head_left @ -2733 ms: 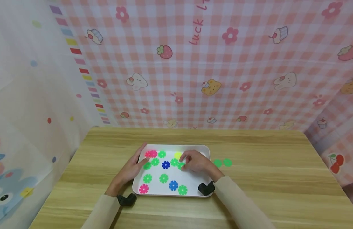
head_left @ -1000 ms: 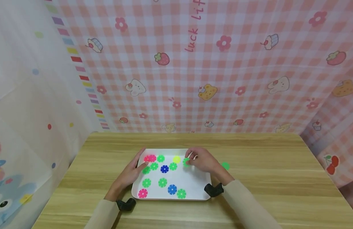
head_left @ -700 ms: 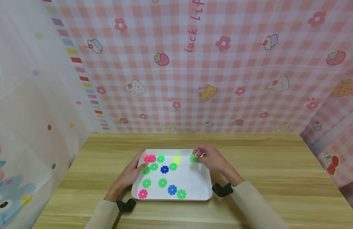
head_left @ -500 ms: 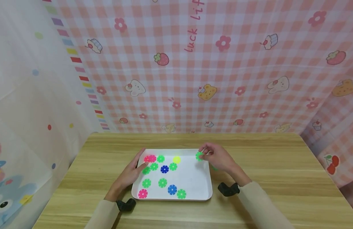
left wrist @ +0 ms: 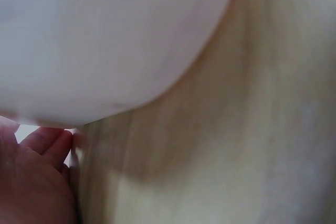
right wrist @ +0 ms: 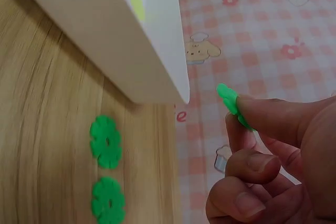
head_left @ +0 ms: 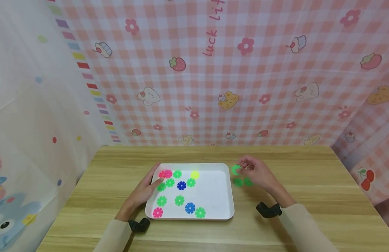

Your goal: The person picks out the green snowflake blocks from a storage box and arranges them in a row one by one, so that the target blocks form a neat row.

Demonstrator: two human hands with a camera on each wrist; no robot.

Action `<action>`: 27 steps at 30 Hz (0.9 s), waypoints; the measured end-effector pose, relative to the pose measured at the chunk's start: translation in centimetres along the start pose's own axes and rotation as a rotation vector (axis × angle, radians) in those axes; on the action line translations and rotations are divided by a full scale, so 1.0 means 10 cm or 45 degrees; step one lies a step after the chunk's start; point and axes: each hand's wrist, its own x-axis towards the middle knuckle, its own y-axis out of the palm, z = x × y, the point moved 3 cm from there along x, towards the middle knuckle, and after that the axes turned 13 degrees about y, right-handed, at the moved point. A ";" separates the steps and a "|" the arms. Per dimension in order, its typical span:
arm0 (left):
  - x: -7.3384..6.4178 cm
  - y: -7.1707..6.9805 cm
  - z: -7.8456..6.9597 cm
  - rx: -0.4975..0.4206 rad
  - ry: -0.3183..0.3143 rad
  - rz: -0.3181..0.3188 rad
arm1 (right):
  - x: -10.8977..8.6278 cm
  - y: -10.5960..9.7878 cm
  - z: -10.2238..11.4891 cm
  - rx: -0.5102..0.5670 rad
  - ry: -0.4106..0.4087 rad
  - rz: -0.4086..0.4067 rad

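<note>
My right hand (head_left: 259, 176) pinches a green snowflake building disc (right wrist: 229, 98) between thumb and index finger, raised just right of the white tray (head_left: 215, 196). Below it on the table lie two green discs (head_left: 238, 182), seen flat and side by side in the right wrist view. My left hand (head_left: 143, 189) grips the tray's left side, thumb over the rim. Inside the tray lie several green discs (head_left: 179, 200), a yellow disc (head_left: 195, 174), a dark blue disc (head_left: 181, 185), a lighter blue disc (head_left: 190, 208) and pink discs (head_left: 158, 212).
The wooden table (head_left: 295, 210) reaches back to a pink checked cloth (head_left: 197, 77) with cartoon prints. A white dotted cloth (head_left: 33, 115) hangs on the left. The tray's raised wall (right wrist: 89, 30) stands beside the right hand.
My right hand has picked a green disc from the tray and carried it rightward over the rim to above the two discs on the table. The left hand stays on the tray.
</note>
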 end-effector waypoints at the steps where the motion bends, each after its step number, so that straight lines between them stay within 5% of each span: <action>1: 0.00 0.00 0.00 -0.001 0.003 0.001 | -0.01 -0.03 -0.02 0.011 0.008 0.000; 27: 0.00 0.01 0.01 -0.010 -0.010 -0.002 | -0.08 -0.36 -0.74 -0.077 0.189 -0.159</action>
